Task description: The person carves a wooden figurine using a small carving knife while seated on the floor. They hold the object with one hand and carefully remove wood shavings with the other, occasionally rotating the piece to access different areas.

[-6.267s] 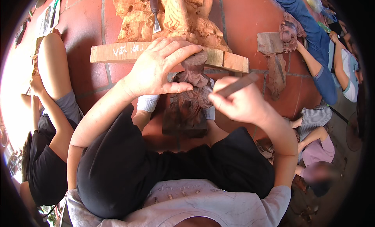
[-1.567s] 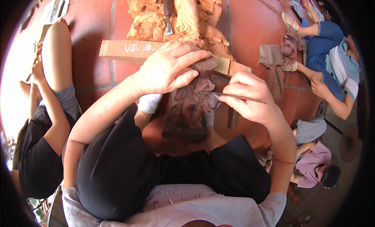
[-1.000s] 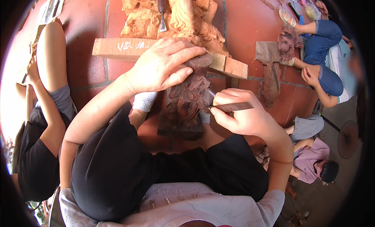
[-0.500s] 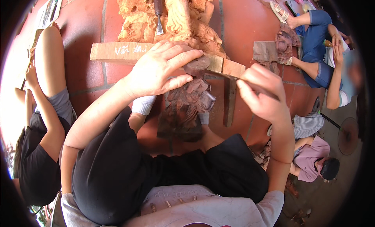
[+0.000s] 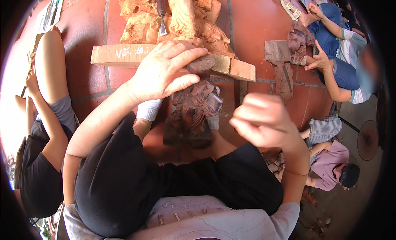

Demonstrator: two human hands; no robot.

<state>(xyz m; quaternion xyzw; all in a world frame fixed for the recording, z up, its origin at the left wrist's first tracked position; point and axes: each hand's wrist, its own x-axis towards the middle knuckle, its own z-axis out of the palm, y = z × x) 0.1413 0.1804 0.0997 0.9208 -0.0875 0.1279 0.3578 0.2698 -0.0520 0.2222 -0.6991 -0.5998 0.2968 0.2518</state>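
Note:
My left hand (image 5: pixel 165 68) grips a dark brown wood carving (image 5: pixel 194 104) around its round top, fingers stretched along the far side and thumb on the near side. The carving stands between my feet, its folds deeply cut, with a shiny pale spot on its right side. To the right of it, apart from the carving, hangs my right hand (image 5: pixel 264 120), closed in a fist and blurred. Whatever its fingers enclose is hidden. Just beyond my left hand stands a large orange-toned carving (image 5: pixel 181 17) on a thick pale plank base (image 5: pixel 117 55). A chisel (image 5: pixel 161 15) lies against it.
Red floor tiles (image 5: pixel 264 21) spread around. On the left sits a person (image 5: pixel 41 149) in black. At right, a person in blue shorts (image 5: pixel 330 37) sits by another dark carving (image 5: pixel 300 40) on a block (image 5: pixel 277 51). Lower right is a person in a mauve shirt (image 5: pixel 330 165).
My right hand has drawn back toward me from beside the plank, and the thin dark tool it held no longer shows. My left hand stays on the carving. The right-hand person's arms have spread apart.

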